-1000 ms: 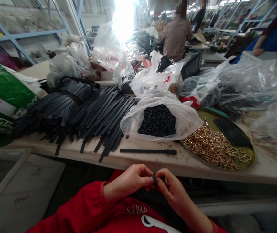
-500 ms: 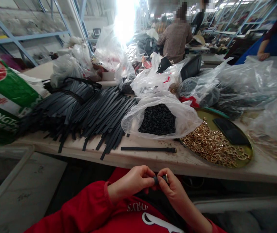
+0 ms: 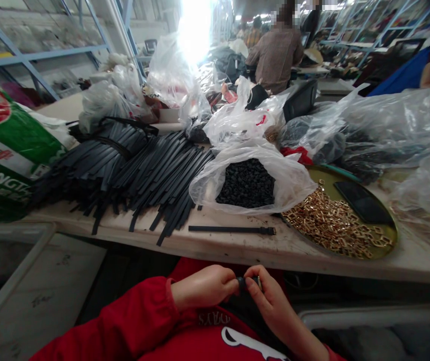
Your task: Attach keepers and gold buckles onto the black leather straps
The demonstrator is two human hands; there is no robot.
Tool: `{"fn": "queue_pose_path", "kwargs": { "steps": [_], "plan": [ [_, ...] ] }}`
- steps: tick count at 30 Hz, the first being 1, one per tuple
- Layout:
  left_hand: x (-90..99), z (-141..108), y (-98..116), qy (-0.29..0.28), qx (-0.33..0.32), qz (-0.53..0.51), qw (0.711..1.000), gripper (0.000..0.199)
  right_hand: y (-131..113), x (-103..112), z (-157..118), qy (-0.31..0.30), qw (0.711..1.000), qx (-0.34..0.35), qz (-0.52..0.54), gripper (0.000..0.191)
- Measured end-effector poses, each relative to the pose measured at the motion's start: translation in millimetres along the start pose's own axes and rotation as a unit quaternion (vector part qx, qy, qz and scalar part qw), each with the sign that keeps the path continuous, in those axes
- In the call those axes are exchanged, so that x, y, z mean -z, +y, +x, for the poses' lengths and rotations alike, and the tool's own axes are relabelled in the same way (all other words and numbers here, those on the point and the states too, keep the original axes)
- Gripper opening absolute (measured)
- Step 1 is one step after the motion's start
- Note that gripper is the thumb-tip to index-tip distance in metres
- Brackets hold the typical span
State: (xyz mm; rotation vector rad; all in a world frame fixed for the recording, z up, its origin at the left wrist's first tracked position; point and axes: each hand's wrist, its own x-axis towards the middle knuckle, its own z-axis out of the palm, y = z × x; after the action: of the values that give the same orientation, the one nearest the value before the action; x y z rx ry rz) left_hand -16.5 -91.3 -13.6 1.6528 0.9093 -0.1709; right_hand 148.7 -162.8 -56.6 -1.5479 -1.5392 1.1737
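Observation:
Just below the table edge, both hands are close together on a black strap (image 3: 241, 284), most of which is hidden by fingers. My left hand (image 3: 210, 287) pinches it, knuckles turned up. My right hand (image 3: 268, 295) grips the end with a small gold buckle (image 3: 259, 283) peeking out between thumb and fingers. On the table ahead lies another black strap (image 3: 230, 229) with a buckle at its right end. Behind that sits a clear plastic bag (image 3: 293, 188) of small black loops (image 3: 245, 184). Many gold buckles (image 3: 325, 220) are heaped in a round tray (image 3: 382, 250).
A pile of black straps (image 3: 162, 180) spreads over the table's left half. Beside it stands a green printed bag (image 3: 4, 160). A phone (image 3: 363, 200) rests in the tray. Plastic bags (image 3: 395, 120) crowd the back right. Farther off, a person (image 3: 277, 57) faces away.
My left hand has rolled over, so its back now faces up more and its fingers are less visible. My right hand keeps its grip, slightly lower. The view has shifted a little.

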Motion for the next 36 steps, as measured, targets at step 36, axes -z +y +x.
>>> {"fn": "queue_pose_path", "kwargs": {
  "steps": [36],
  "plan": [
    [-5.4, -5, 2, 0.072, -0.069, 0.216, 0.971, 0.036, 5, 2, -7, 0.024, 0.979, 0.069, -0.191, 0.021]
  ]
}}
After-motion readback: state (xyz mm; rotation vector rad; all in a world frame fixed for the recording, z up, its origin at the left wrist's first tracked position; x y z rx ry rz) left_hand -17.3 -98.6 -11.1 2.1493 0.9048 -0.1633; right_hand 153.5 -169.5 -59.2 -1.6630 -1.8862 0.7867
